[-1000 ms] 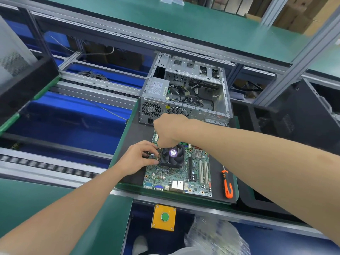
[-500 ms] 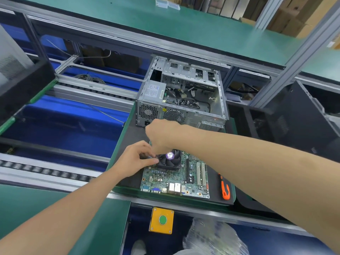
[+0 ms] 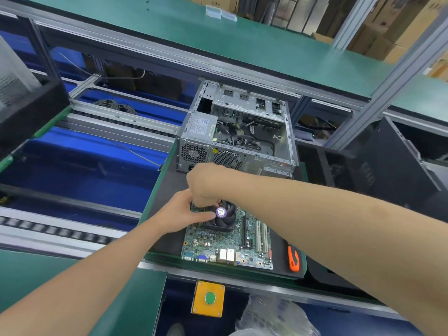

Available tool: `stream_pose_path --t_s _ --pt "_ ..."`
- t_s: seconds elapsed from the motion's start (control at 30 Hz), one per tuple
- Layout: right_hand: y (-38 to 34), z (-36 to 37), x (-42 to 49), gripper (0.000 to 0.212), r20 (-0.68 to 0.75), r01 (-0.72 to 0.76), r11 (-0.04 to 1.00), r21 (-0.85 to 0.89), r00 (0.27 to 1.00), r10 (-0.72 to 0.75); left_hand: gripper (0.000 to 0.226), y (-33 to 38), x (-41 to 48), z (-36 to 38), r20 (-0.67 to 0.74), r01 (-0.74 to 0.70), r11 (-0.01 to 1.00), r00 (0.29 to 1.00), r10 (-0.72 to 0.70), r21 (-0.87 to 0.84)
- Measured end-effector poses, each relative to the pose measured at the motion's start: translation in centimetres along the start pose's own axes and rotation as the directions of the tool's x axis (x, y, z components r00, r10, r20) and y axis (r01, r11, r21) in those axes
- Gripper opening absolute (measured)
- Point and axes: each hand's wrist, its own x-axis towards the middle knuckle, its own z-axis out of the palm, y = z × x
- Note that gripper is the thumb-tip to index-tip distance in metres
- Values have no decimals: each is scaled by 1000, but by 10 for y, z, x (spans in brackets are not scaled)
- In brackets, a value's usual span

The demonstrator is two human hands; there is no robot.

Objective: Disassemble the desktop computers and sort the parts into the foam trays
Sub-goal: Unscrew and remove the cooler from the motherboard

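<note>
The motherboard (image 3: 228,243) lies flat on the black mat (image 3: 164,190) in front of me, with the cooler fan (image 3: 221,218) sitting on its far-left part. My left hand (image 3: 180,212) grips the fan's 9 o'clock side, thumb laid across its top. My right hand (image 3: 206,184) curls down at the fan's 11 o'clock corner; I cannot tell what its fingertips pinch. The open computer case (image 3: 236,137) stands at the board's 12 o'clock, and an orange screwdriver (image 3: 293,258) lies at 3 o'clock.
</note>
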Motion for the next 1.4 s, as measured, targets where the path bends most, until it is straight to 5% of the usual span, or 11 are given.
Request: stream_pose_path --t_s 0.27,0.43,0.53,0.67,0.77,0.83,0.9,1.0,1.13,1.27,1.4 --pt "7 2 -10 26 -85 160 980 -115 982 -170 24 5 5 2 125 41 986 992 -21 -163" --pt "18 14 -22 20 -119 325 842 -431 905 -410 29 13 9 -5 242 42 996 968 -59 75" --pt "19 19 -28 9 -130 376 804 -460 868 -480 26 9 3 1 295 1 1000 956 -6 19" --pt "23 5 -24 36 -126 128 989 -80 982 -138 29 2 5 3 313 60 989 950 -15 -135" --pt "25 1 -14 59 285 -140 958 251 956 65 26 1 7 3 320 86 982 947 -29 -167" --pt "24 2 -7 37 409 -240 855 460 912 35 26 -1 7 4 306 63 983 952 -7 -172" --pt "20 1 -6 27 370 -150 906 397 929 -9 26 -1 6 3 301 45 985 954 8 -169" --pt "16 6 -13 14 153 62 996 -63 987 -52 23 -4 8 1 318 10 992 948 32 -129" --pt "28 29 -22 29 -97 51 995 -90 993 -60 25 -7 14 -2 322 3 996 946 26 -88" --pt "33 16 -22 34 -56 35 997 69 998 -31 24 -8 18 -1 368 29 986 929 34 -165" --pt "35 2 -11 57 287 -179 928 326 954 83 24 -11 19 -3 393 79 967 919 23 -242"
